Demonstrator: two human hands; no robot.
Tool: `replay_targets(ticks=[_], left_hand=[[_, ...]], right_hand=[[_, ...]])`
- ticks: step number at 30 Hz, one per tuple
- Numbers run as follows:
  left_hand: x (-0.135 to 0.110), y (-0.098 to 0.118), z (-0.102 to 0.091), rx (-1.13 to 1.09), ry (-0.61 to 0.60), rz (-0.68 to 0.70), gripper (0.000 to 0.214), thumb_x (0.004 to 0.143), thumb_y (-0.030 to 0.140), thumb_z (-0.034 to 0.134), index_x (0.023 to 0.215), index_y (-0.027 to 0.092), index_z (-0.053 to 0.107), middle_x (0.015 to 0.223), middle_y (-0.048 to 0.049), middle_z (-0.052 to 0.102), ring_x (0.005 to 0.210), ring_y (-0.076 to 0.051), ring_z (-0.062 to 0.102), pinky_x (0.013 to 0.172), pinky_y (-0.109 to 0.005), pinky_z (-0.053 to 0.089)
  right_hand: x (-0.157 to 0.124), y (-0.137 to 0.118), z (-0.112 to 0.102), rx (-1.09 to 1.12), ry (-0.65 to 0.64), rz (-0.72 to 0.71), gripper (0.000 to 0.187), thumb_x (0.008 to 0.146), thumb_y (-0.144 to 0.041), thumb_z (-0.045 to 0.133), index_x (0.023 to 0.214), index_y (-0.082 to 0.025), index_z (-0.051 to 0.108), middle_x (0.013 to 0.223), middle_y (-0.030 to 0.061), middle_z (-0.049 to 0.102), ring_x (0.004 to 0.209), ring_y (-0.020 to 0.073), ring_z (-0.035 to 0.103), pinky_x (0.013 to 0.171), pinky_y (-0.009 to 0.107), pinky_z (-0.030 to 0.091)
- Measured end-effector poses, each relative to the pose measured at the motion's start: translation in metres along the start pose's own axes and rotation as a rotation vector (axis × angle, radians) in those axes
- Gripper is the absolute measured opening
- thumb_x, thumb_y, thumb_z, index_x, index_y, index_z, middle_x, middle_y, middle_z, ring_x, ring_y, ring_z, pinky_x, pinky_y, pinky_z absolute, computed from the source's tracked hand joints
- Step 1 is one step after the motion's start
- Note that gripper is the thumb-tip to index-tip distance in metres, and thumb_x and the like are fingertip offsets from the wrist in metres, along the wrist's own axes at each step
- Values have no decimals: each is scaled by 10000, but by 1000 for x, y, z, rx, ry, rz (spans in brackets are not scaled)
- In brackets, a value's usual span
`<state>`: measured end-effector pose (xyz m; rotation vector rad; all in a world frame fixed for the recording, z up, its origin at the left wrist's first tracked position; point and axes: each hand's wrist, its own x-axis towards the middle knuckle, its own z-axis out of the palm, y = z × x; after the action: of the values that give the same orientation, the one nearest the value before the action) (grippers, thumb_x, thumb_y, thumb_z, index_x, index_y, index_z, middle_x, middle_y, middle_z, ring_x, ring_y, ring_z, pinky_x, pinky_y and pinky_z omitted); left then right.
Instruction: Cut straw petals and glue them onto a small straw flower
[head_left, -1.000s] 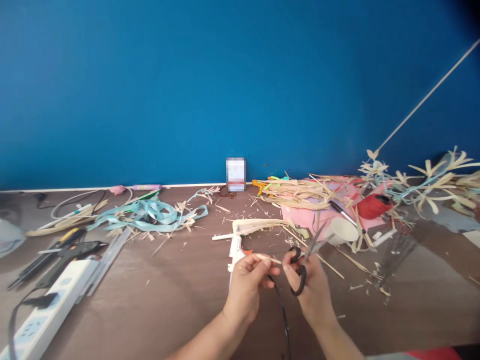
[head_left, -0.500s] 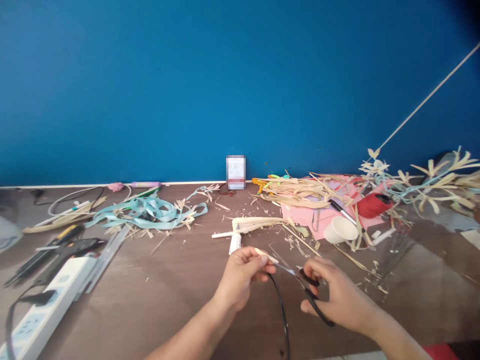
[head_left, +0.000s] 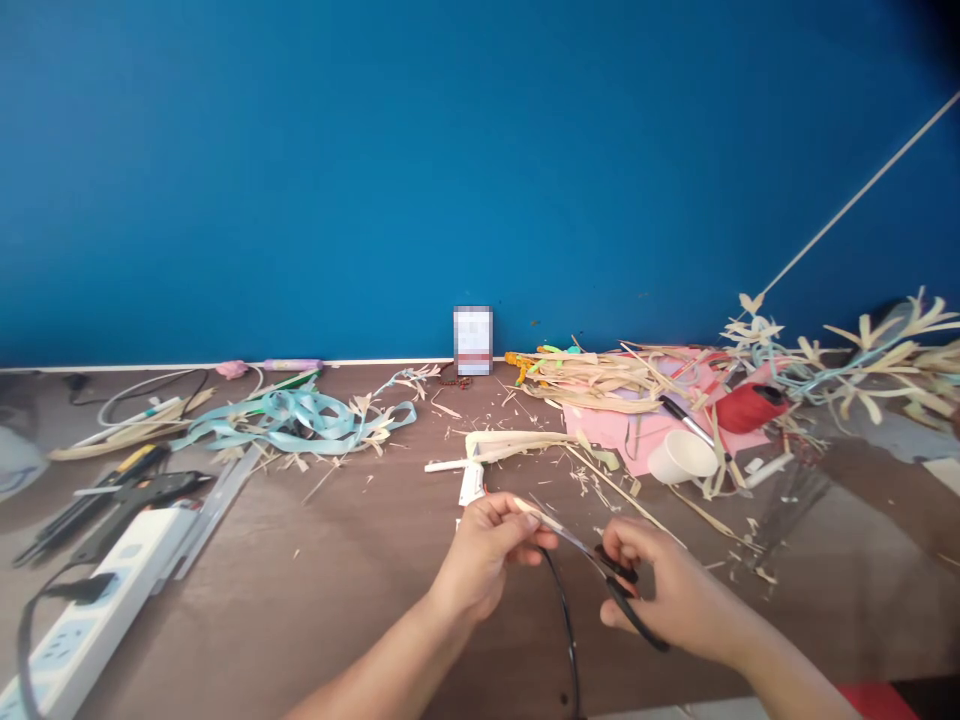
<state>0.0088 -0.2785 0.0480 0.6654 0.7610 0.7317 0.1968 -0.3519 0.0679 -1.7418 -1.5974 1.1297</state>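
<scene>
Blue wall (head_left: pixel 465 180): rises beyond both hands.
Brown tabletop (head_left: pixel 300 620): spreads beneath and around the grip.
White power strip (head_left: pixel 112 600): one, well left of the left hand, long axis slanting away and rightward.
Light-blue ribbon (head_left: pixel 300 425): one tangle, farther off than the left hand and left of it.
Right hand (head_left: pixel 649 580): forearm entering from the near right; fingers curled on the scissors (head_left: pixel 613 579), thumb lower and a little apart.
Left hand (head_left: pixel 491 545): forearm slanting away and rightward; thumb and forefinger pinched close on a pale straw strip (head_left: pixel 527 508).
Scissors: one pair, between the hands; blades point away and leftward at the left fingertips, long axis diagonal. Blade gap looks narrow.
White paper cup (head_left: pixel 681 458): one, tipped, beyond the right hand.
Red thread spool (head_left: pixel 750 408): one, beyond the cup and rightward.
Straw strip: one in the pinch, long axis nearly matching the blades; exact contact unclear.
</scene>
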Motion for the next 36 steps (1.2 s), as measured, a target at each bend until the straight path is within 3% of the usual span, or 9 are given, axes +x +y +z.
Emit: replay_targets(ticks=[9,17,22,28,36], left_hand=[[-1,3,1,33,-9,-7,151,632,219,674,625,104,577,626,-51,655,561,-120,621,451,-155,434],[-1,5,2,53,-6,-28,188,612,251,694,611,94,591,639,-61,664,570,-124,621,462,-164,436],[0,7,-1,58,-12,-24,177,617,248,691,619,97,598,687,-66,675,589,-125,626,465,-164,436],[-1,12,-3,116,10,-26,169,606,243,693,614,103,599,636,-48,664,580,-124,622,468,-164,428],[-2,13,-4,174,-21,-25,158,616,241,683,646,96,628,643,-61,672,583,-127,627,485,-169,432]], right_hand=[[0,4,2,64,-96,9,229,588,-127,623,648,-213,420,548,-76,421,554,110,388,531,216,308],[4,10,5,110,-120,106,274,576,-151,649,606,-195,380,496,-99,340,493,69,312,451,177,247],[5,9,1,25,-128,149,279,615,-230,641,595,-199,365,460,-107,310,447,62,281,418,182,207],[4,-10,-14,-162,-99,81,269,546,-196,678,638,-199,425,619,-63,435,573,97,416,525,191,323],[5,-11,-21,-416,-38,38,274,516,-311,721,612,-203,487,622,-34,498,644,142,467,556,210,345]])
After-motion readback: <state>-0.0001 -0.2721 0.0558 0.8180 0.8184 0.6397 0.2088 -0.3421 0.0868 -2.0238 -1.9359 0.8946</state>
